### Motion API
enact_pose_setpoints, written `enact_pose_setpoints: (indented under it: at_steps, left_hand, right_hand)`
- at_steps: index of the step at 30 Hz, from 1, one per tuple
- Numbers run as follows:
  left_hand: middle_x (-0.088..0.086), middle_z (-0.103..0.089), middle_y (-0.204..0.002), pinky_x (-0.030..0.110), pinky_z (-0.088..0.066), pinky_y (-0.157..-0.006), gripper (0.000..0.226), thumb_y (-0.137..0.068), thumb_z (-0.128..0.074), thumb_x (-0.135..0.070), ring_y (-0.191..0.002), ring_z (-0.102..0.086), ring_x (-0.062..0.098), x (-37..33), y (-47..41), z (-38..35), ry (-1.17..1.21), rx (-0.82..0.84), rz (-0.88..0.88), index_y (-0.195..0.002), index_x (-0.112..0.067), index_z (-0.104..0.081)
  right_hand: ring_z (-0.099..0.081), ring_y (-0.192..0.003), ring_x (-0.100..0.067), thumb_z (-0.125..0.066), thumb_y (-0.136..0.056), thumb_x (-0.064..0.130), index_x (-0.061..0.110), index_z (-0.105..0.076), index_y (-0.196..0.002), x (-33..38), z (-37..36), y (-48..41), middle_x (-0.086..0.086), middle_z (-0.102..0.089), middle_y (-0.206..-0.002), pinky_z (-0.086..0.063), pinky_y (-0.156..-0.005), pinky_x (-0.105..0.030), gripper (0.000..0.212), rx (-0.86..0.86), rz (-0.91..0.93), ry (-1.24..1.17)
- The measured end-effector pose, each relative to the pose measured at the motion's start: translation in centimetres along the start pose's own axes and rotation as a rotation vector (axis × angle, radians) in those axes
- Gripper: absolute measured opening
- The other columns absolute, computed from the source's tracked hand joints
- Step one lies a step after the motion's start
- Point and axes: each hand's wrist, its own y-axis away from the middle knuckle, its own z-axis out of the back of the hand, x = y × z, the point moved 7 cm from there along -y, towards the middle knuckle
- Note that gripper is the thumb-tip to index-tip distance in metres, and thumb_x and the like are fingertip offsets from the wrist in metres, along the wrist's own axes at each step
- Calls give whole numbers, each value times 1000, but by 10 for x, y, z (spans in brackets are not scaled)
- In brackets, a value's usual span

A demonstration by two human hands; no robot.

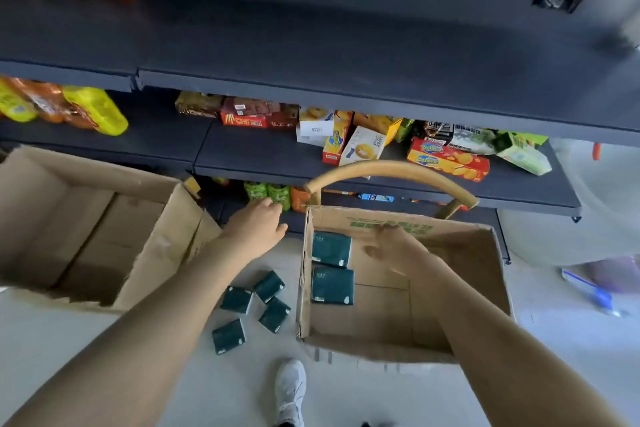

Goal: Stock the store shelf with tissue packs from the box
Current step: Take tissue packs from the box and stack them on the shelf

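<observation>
An open cardboard box sits on a chair in front of me. Two dark green tissue packs lie against its left wall. Several more green packs are scattered on the floor left of the box. My right hand hovers inside the box near its far wall, fingers loose, holding nothing. My left hand reaches forward above the floor, between the two boxes, fingers relaxed and empty. The dark shelf above is bare across its middle.
A larger cardboard box stands at the left, nothing visible inside. The shelf below holds biscuit boxes and snack bags. A curved wooden chair back rises behind the box. My white shoe is on the floor.
</observation>
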Motion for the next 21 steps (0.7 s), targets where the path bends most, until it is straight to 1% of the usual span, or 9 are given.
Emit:
enact_pose_setpoints:
  at_steps: [2,4,6,9,12,14,16,18,21]
  left_hand:
    - [9,-51,-124,41,-45,-92,38,-96,-44,-32,-117,-47,27,11,-7,-32,15,48,4,-123,-7,-51]
    - [9,-51,-126,38,-45,-91,39,-97,-43,-32,-116,-49,26,19,-10,-61,30,100,14,-126,-7,-50]
    - [9,-50,-128,36,-44,-90,40,-97,-43,-32,-116,-48,24,26,-13,-87,45,122,22,-128,-7,-49]
    - [7,-50,-128,33,-42,-87,38,-98,-42,-32,-117,-47,22,39,-16,-119,64,133,51,-129,-11,-49]
    - [7,-52,-126,33,-44,-88,39,-97,-45,-31,-115,-49,22,47,-16,-145,86,120,71,-128,-9,-51]
    - [8,-54,-125,34,-44,-88,38,-96,-46,-30,-114,-50,23,51,-17,-157,95,106,81,-126,-8,-53]
    - [8,-54,-124,34,-44,-87,38,-96,-46,-32,-113,-51,24,52,-17,-165,92,105,84,-124,-8,-53]
    - [8,-54,-123,33,-44,-84,37,-96,-46,-33,-112,-52,23,51,-17,-168,82,103,86,-123,-8,-53]
    - [8,-55,-124,34,-45,-84,37,-95,-47,-33,-111,-53,23,49,-16,-164,83,88,94,-122,-9,-54]
  right_hand:
    - [-45,-124,-30,-45,-96,39,2,-37,-137,-1,-41,-18,-16,-46,-138,-40,-99,-36,55,63,-34,-43]
    - [-47,-120,-30,-47,-96,38,3,-42,-131,-2,-79,-34,-16,-51,-131,-43,-91,-36,50,133,-85,-87]
    - [-49,-118,-29,-49,-95,37,3,-43,-130,-4,-113,-49,-15,-53,-128,-44,-87,-35,48,188,-138,-135]
    - [-47,-120,-30,-52,-95,35,2,-40,-131,-7,-156,-73,-16,-50,-130,-43,-91,-36,51,204,-206,-240]
    - [-46,-121,-33,-56,-93,36,0,-34,-134,-11,-195,-96,-18,-45,-133,-41,-94,-39,59,162,-321,-422]
    - [-50,-117,-33,-60,-90,34,-1,-36,-131,-13,-218,-107,-18,-48,-130,-43,-86,-36,59,163,-435,-602]
    - [-53,-114,-31,-64,-88,32,-1,-38,-129,-12,-238,-112,-17,-52,-127,-41,-78,-30,58,174,-510,-733]
    - [-56,-105,-28,-67,-86,31,-1,-42,-126,-11,-252,-114,-14,-55,-121,-41,-75,-28,57,167,-538,-791]
    - [-54,-76,-18,-71,-83,25,0,-51,-120,-10,-261,-110,-10,-62,-106,-43,-69,-26,49,163,-589,-944]
